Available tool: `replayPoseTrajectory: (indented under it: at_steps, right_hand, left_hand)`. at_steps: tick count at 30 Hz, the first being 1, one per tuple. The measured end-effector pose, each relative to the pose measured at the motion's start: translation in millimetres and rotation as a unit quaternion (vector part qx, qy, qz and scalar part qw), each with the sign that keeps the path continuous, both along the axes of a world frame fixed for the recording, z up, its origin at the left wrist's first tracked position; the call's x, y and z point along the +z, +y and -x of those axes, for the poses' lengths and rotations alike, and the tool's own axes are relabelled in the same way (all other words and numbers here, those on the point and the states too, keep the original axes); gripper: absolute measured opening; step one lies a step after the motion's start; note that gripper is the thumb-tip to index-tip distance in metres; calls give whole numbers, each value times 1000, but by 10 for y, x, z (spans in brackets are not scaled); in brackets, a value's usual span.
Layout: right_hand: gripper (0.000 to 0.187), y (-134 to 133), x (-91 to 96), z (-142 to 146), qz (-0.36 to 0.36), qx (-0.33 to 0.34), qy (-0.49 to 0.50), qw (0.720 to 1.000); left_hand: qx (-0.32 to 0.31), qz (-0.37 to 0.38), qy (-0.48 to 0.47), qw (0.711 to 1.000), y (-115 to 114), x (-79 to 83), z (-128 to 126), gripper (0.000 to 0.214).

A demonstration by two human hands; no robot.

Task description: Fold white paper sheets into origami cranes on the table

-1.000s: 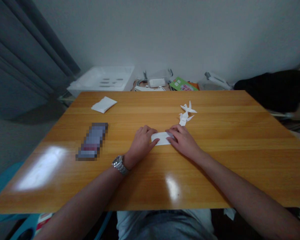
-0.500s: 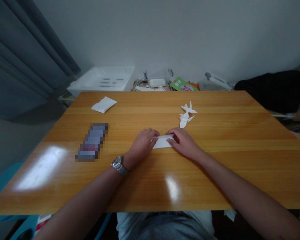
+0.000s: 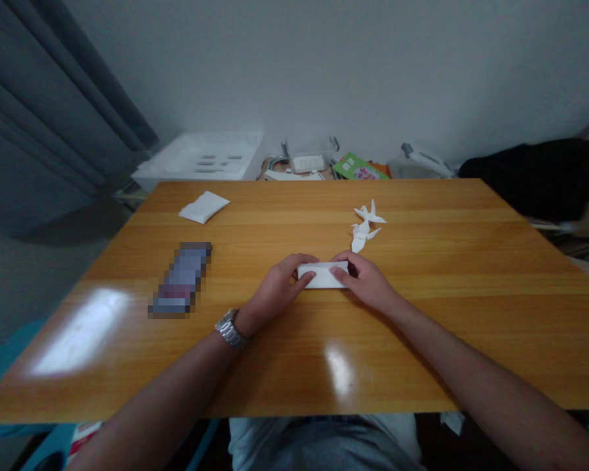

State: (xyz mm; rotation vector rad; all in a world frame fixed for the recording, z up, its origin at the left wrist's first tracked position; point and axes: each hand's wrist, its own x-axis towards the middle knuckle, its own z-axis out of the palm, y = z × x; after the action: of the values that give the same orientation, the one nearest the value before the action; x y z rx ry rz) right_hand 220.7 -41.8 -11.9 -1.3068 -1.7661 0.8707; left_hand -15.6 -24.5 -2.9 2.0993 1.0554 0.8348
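A white sheet of paper (image 3: pixel 322 277), folded into a narrow rectangle, is held between my two hands over the middle of the table. My left hand (image 3: pixel 285 280) grips its left end, thumb on the near face and fingers behind. The right end is pinched by my right hand (image 3: pixel 366 278), with the thumb across the front and the fingers curled behind the top edge. Just beyond my right hand lie two white paper cranes, a nearer one (image 3: pixel 360 235) and a farther one (image 3: pixel 371 212), close together.
On the left of the wooden table (image 3: pixel 285 353) lies a phone (image 3: pixel 182 280), its screen blurred out. Behind it is a stack of white paper (image 3: pixel 204 207). Past the far edge stand a white plastic tray (image 3: pixel 201 157) and a green packet (image 3: pixel 359 167).
My left hand has shifted its grip, its thumb now lying along the paper's face. More of the folded paper shows, and it faces me more squarely. The cranes have stayed put.
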Motion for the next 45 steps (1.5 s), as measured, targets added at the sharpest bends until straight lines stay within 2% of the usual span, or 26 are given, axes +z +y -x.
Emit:
replayPoseTrajectory:
  at_steps: [16, 26, 35, 45]
  right_hand:
    - [30, -32, 72, 32, 33, -7, 44, 998]
    - [26, -44, 91, 32, 43, -9, 59, 997]
    - [26, -54, 124, 51, 59, -21, 61, 996]
    - [26, -57, 118, 43, 59, -20, 66, 996]
  left_hand:
    - [26, 35, -31, 999, -20, 21, -31, 24]
    - [43, 52, -44, 997, -31, 18, -37, 26]
    - [30, 111, -93, 989, -17, -17, -46, 32]
    - [36, 113, -96, 988, -22, -3, -45, 34]
